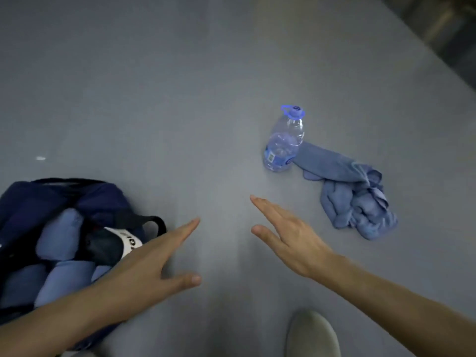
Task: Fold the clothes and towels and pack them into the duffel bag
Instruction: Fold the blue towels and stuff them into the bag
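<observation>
A navy duffel bag lies open at the lower left, with several rolled blue cloths inside it and a black strap with a white label across them. A crumpled blue towel lies on the grey surface at the right. My left hand reaches forward just right of the bag, fingers straight and thumb spread, holding nothing. My right hand stretches out flat over the surface, left of the towel and apart from it, also empty.
A clear plastic water bottle with a blue cap stands at the towel's left end, touching it. The grey table runs far back; its edge shows at the upper right. A pale rounded object sits at the bottom edge.
</observation>
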`<state>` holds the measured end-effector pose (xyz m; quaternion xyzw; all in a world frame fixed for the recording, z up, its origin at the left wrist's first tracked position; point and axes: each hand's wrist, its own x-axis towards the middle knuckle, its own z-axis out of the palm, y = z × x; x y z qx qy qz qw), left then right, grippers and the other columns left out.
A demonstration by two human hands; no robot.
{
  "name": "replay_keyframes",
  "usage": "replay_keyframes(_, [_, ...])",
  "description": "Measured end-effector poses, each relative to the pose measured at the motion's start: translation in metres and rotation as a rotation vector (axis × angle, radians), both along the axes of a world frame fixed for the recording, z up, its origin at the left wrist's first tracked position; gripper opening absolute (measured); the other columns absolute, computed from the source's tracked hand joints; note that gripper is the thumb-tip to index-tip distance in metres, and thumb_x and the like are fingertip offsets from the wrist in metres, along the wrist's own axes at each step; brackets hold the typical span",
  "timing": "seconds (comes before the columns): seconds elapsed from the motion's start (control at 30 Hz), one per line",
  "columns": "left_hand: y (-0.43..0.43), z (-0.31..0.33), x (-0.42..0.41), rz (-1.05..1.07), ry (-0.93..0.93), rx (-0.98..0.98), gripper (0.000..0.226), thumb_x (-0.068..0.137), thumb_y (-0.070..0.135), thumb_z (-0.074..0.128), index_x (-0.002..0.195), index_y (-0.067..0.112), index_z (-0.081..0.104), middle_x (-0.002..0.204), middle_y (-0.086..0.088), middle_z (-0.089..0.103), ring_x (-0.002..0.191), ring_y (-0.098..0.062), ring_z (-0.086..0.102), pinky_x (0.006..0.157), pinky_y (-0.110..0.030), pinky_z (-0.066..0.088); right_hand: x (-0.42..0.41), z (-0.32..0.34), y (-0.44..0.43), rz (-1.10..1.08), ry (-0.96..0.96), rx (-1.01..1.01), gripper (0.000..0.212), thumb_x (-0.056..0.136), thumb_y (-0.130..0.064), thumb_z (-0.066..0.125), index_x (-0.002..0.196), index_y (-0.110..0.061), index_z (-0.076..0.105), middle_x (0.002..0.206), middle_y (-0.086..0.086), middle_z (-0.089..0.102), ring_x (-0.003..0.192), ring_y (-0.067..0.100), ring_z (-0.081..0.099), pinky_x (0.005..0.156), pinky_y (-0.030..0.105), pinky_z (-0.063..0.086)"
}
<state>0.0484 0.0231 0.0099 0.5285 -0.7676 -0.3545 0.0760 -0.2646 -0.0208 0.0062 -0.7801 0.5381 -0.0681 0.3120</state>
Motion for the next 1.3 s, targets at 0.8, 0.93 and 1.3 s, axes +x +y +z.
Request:
replay_keyframes(0.8, [-0.051, -0.135, -0.268, -0.058, -0.16, 0.196, 0.076, 0.098, 0.049, 0.054, 0.158, 0.04, 0.008, 0.162, 0.014, 0.028, 0.144, -0.01, 0.037, 0.111, -0.019, 0.028, -0.199, -0.174, -0.026, -0.822, 0.038, -0.31, 0.022, 0.094, -0.018, 0.057, 0.112, -0.018, 0.071, 0.099, -0.001, 0.069, 0.085, 0.026, 0.055, 0.071, 0.032, 0.042])
replay_keyframes(0.93, [-0.043, -0.071, -0.222, -0.05, -0.197, 0.108, 0.062, 0.098, 0.052, 0.05, 0.152, 0.049, 0.021, 0.154, 0.025, 0.034, 0.142, 0.002, 0.032, 0.107, -0.008, 0.021, -0.192, -0.123, -0.019, -0.928, -0.186, -0.336, 0.01, 0.093, -0.021, 0.063, 0.097, -0.024, 0.072, 0.073, -0.016, 0.056, 0.079, 0.015, 0.052, 0.069, 0.011, 0.033])
replay_keyframes(1.3, [0.015, 0.157, -0.134, 0.164, -0.174, -0.225, 0.041, 0.091, 0.04, 0.069, 0.13, 0.047, 0.058, 0.111, 0.044, 0.044, 0.103, 0.015, 0.043, 0.085, 0.006, 0.027, -0.116, 0.106, -0.045, -0.705, -0.408, -0.22, 0.016, 0.09, -0.022, 0.063, 0.097, -0.033, 0.071, 0.082, -0.014, 0.068, 0.077, 0.01, 0.061, 0.074, 0.027, 0.046])
